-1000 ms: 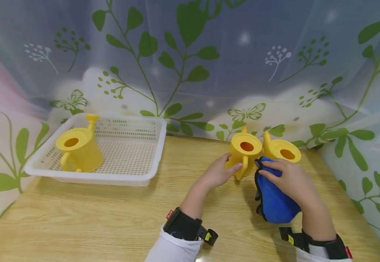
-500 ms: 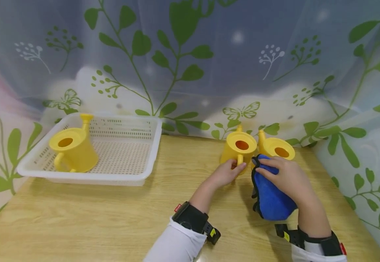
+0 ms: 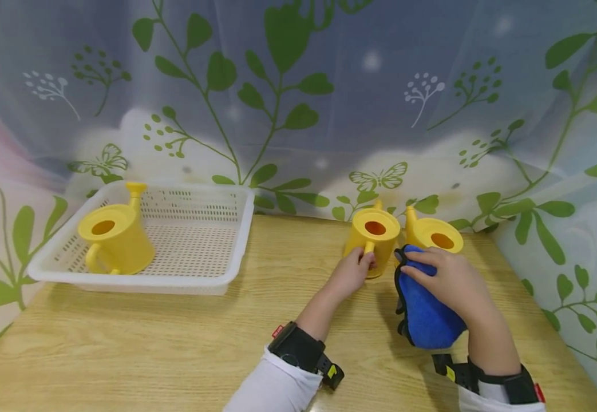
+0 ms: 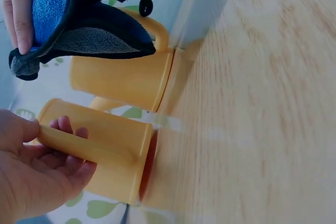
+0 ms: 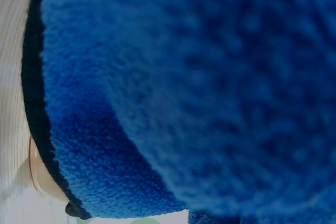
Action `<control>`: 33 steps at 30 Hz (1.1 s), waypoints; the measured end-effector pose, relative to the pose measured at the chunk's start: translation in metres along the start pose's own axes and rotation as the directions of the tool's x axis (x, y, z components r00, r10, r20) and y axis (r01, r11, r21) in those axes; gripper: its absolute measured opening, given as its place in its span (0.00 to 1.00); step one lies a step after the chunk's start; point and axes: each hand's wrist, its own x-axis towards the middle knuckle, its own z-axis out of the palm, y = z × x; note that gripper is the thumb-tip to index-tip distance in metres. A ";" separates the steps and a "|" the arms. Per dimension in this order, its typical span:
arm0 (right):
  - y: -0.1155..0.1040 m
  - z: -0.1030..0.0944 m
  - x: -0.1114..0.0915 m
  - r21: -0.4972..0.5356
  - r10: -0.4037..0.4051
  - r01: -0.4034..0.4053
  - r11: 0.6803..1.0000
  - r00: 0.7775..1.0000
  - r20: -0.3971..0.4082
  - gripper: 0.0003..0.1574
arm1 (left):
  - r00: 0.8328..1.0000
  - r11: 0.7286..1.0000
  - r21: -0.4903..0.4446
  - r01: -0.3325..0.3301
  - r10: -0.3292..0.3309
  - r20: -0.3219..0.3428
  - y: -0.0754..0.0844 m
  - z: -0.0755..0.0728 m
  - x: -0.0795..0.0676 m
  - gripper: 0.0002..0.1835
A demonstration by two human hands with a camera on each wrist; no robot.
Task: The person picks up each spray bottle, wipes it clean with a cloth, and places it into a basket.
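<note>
Near the back edge of the pale wood-grain tabletop (image 3: 174, 343), right of its middle, a person's left hand (image 3: 348, 273) grips the handle of an upright yellow plastic watering can (image 3: 382, 246) with a round top opening. Just beside it, nearer the back right corner, a second yellow plastic watering can (image 3: 426, 232) is partly hidden by the soft blue cloth with black edging (image 3: 429, 320) that the right hand (image 3: 460, 283) pinches. Toward the back left corner sits a white rectangular perforated plastic basket (image 3: 174, 280), a third yellow plastic watering can (image 3: 129, 246) inside near its left edge.
</note>
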 end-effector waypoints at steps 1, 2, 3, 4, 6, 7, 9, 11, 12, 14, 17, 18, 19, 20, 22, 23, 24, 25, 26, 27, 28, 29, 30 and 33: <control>0.000 0.000 0.000 -0.001 0.000 0.000 1.000 1.000 0.002 0.27 | 1.000 1.000 -0.009 0.013 -0.013 -0.005 0.000 0.000 0.000 0.14; 0.000 0.000 0.000 -0.002 0.001 -0.001 1.000 1.000 0.003 0.27 | 1.000 1.000 -0.019 0.020 -0.021 -0.008 0.001 -0.001 0.000 0.14; 0.000 0.000 0.000 -0.002 0.002 -0.002 1.000 1.000 0.004 0.27 | 1.000 0.999 -0.027 0.022 -0.022 -0.013 0.001 -0.001 0.000 0.14; -0.001 0.001 0.000 -0.003 0.002 -0.002 1.000 1.000 0.005 0.27 | 1.000 0.999 -0.029 0.016 -0.017 -0.019 0.002 -0.002 -0.001 0.15; -0.001 0.001 0.000 -0.002 0.006 -0.006 1.000 1.000 0.005 0.27 | 0.999 0.999 -0.042 -0.003 0.002 -0.034 0.003 -0.005 -0.004 0.15; -0.001 0.001 0.001 -0.001 0.009 -0.009 1.000 1.000 0.006 0.27 | 0.999 0.999 -0.049 -0.015 0.013 -0.044 0.004 -0.006 -0.006 0.16; -0.002 0.001 0.000 0.000 0.015 -0.015 1.000 1.000 0.010 0.27 | 0.998 0.997 -0.061 -0.039 0.035 -0.060 0.007 -0.011 -0.011 0.16; -0.003 0.000 0.000 0.004 0.020 -0.020 1.000 1.000 0.008 0.28 | 0.996 0.994 -0.092 -0.059 0.052 -0.073 0.009 -0.014 -0.016 0.16; -0.004 -0.001 0.000 0.004 0.020 -0.020 1.000 1.000 0.007 0.27 | 0.995 0.992 -0.108 -0.070 0.062 -0.079 0.011 -0.017 -0.019 0.16; -0.004 -0.002 -0.001 0.000 0.015 -0.015 1.000 1.000 -0.005 0.27 | 0.993 0.984 -0.151 -0.091 0.078 -0.088 0.015 -0.021 -0.024 0.17; -0.007 -0.003 -0.003 -0.022 0.000 -0.001 1.000 0.999 -0.035 0.25 | 0.989 0.968 -0.217 -0.124 0.103 -0.105 0.021 -0.026 -0.032 0.18; -0.009 -0.003 -0.003 -0.029 -0.005 0.004 1.000 0.999 -0.047 0.25 | 0.988 0.963 -0.234 -0.130 0.107 -0.110 0.023 -0.028 -0.035 0.18; -0.010 -0.003 -0.003 -0.033 -0.011 0.009 0.999 0.998 -0.062 0.25 | 0.987 0.957 -0.255 -0.137 0.110 -0.116 0.025 -0.030 -0.038 0.18; -0.012 -0.003 -0.003 -0.037 -0.018 0.015 0.999 0.997 -0.080 0.24 | 0.986 0.951 -0.272 -0.144 0.115 -0.120 0.026 -0.032 -0.041 0.18; -0.017 -0.001 -0.004 -0.035 -0.031 0.027 0.999 0.993 -0.117 0.24 | 0.985 0.939 -0.307 -0.153 0.120 -0.124 0.029 -0.036 -0.046 0.19; -0.019 -0.001 -0.004 -0.030 -0.037 0.033 0.999 0.990 -0.136 0.24 | 0.985 0.934 -0.322 -0.156 0.122 -0.124 0.030 -0.039 -0.049 0.19; -0.021 -0.001 -0.004 -0.023 -0.042 0.039 0.999 0.987 -0.156 0.23 | 0.985 0.929 -0.334 -0.158 0.124 -0.123 0.031 -0.041 -0.053 0.19; -0.023 0.000 -0.005 -0.019 -0.051 0.048 0.999 0.982 -0.180 0.23 | 0.985 0.925 -0.345 -0.158 0.123 -0.122 0.032 -0.043 -0.056 0.19; -0.025 0.000 -0.005 -0.016 -0.059 0.057 0.998 0.977 -0.204 0.23 | 0.984 0.924 -0.347 -0.162 0.127 -0.123 0.033 -0.046 -0.059 0.19; -0.027 0.000 -0.005 -0.014 -0.068 0.066 0.998 0.971 -0.228 0.23 | 0.985 0.921 -0.356 -0.159 0.123 -0.123 0.034 -0.048 -0.063 0.20; -0.028 0.000 -0.006 -0.011 -0.079 0.079 0.997 0.963 -0.256 0.22 | 0.985 0.919 -0.360 -0.158 0.120 -0.126 0.036 -0.050 -0.066 0.20; -0.030 0.001 -0.006 -0.010 -0.090 0.090 0.996 0.955 -0.283 0.22 | 0.985 0.918 -0.365 -0.157 0.119 -0.125 0.037 -0.052 -0.069 0.20; -0.031 0.001 -0.006 -0.009 -0.101 0.104 0.995 0.945 -0.311 0.21 | 0.985 0.915 -0.373 -0.156 0.117 -0.125 0.038 -0.054 -0.071 0.20; -0.037 0.001 -0.006 -0.026 -0.156 0.159 0.987 0.904 -0.399 0.21 | 0.987 0.908 -0.392 -0.146 0.105 -0.124 0.040 -0.060 -0.077 0.20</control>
